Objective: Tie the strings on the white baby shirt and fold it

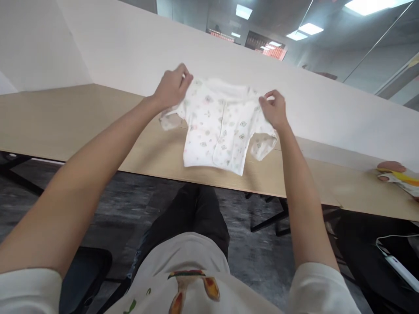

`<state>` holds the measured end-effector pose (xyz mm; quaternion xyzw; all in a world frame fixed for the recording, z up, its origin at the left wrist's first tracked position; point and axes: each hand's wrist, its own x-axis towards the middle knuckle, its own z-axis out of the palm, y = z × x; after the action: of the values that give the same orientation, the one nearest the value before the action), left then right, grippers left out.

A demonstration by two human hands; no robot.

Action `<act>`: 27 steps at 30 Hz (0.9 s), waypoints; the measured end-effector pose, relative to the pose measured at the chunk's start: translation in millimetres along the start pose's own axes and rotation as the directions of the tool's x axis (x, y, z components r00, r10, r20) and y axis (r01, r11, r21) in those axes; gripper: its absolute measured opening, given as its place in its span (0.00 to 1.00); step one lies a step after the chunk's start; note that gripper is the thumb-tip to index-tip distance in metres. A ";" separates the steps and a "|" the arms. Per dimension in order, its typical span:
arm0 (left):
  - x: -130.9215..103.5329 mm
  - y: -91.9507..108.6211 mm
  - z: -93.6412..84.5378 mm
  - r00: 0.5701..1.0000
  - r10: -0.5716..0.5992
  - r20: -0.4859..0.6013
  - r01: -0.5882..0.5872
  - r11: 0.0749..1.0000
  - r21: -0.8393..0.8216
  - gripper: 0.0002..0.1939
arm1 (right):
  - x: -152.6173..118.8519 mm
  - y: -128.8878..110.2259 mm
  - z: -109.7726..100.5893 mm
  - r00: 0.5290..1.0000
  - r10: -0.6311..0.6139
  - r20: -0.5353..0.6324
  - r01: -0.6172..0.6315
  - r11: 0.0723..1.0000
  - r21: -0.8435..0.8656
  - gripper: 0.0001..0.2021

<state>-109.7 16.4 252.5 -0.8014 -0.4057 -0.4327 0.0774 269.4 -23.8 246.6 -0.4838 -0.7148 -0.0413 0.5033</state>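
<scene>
A small white baby shirt with a scattered pastel print hangs spread out above the tabletop. My left hand pinches it at the shoulder on the left. The opposite shoulder is gripped between the thumb and fingers of my right hand. Both short sleeves dangle below my hands, and the front overlap runs down the middle. The shirt's neckline faces the wall and its hem points toward me, near the table's front edge.
The light wood table runs along a white partition with glass above. Colourful items lie at the table's right end. A black chair stands at lower left, and a white device with a cable rests on a dark surface at lower right.
</scene>
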 end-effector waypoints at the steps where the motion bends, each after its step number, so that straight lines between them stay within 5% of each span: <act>1: -3.8 -6.8 12.0 0.997 -0.037 0.074 0.035 0.999 0.031 0.25 | -8.7 6.3 7.6 0.999 0.036 0.021 -0.035 0.998 -0.055 0.20; 6: -37.5 -52.9 94.9 0.943 -0.148 0.297 0.106 0.982 0.154 0.23 | -55.7 39.8 56.5 0.909 0.362 0.205 -0.209 0.824 -0.527 0.16; 10: -71.2 -89.6 142.7 0.882 -0.121 0.456 0.014 0.973 0.232 0.27 | -87.5 58.2 82.8 0.796 0.519 0.311 -0.221 0.727 -0.650 0.19; 13: -93.1 -115.5 144.1 0.841 -0.105 0.531 -0.029 0.971 0.238 0.29 | -110.8 70.3 79.7 0.743 0.582 0.332 -0.285 0.723 -0.629 0.19; 19: -117.0 -159.1 113.7 0.768 -0.258 0.586 0.063 0.941 0.332 0.30 | -145.2 96.3 55.2 0.666 0.569 0.482 -0.309 0.799 -0.516 0.15; 27: -120.3 -159.3 113.9 0.649 -0.507 0.568 0.214 0.838 0.502 0.34 | -165.5 116.7 64.6 0.760 0.544 0.355 -0.318 0.788 -0.527 0.04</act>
<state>-187.8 105.3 55.5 -0.7703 -0.6371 -0.0246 -0.0082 315.2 -34.5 39.3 -0.7326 -0.6551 0.0439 0.1794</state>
